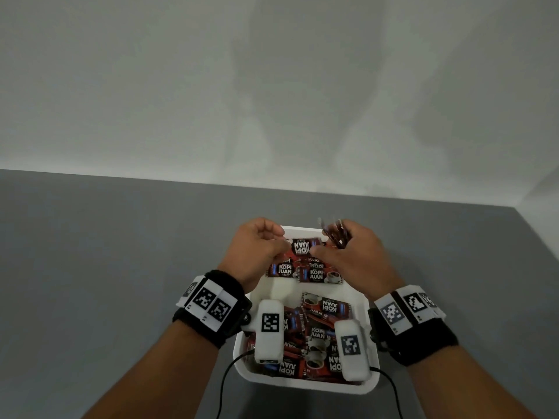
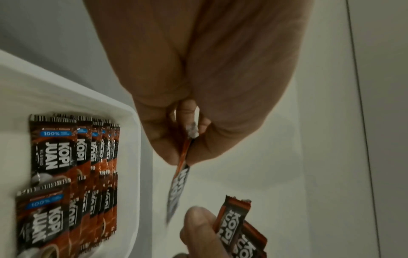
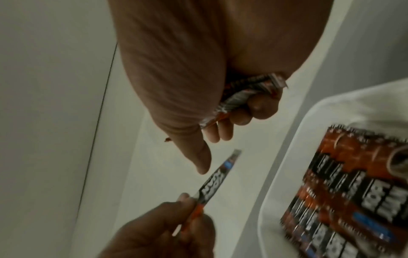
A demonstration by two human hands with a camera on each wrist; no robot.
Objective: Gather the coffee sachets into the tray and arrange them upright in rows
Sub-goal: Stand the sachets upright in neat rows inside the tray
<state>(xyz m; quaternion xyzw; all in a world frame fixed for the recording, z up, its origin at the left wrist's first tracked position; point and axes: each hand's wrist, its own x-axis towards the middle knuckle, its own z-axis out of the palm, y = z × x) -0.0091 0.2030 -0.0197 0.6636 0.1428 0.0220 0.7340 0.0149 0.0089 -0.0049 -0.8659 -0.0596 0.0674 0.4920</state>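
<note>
Two hands work above the far end of the white tray (image 1: 360, 300), which sits on the grey table (image 1: 121, 267). Our left hand (image 1: 257, 249) pinches a single coffee sachet (image 1: 304, 247) by one end between thumb and fingertips, while our right hand (image 1: 354, 255) clutches a small bundle of sachets (image 1: 334, 232) in its curled fingers, the thumb reaching toward the single one. The step, we judge, is adding this sachet to the bundle, so we should square its edges to the others, face it the same way, and clamp it with the thumb before letting go on the left. Each sachet is a slim, flat red-brown and black packet printed "KOPI JUAN", with crimped ends. Below the hands a standing row (image 2: 97, 165) leans against the tray's far wall; a loose pile (image 1: 314, 337) lies jumbled in the near half, not yet sorted.
</note>
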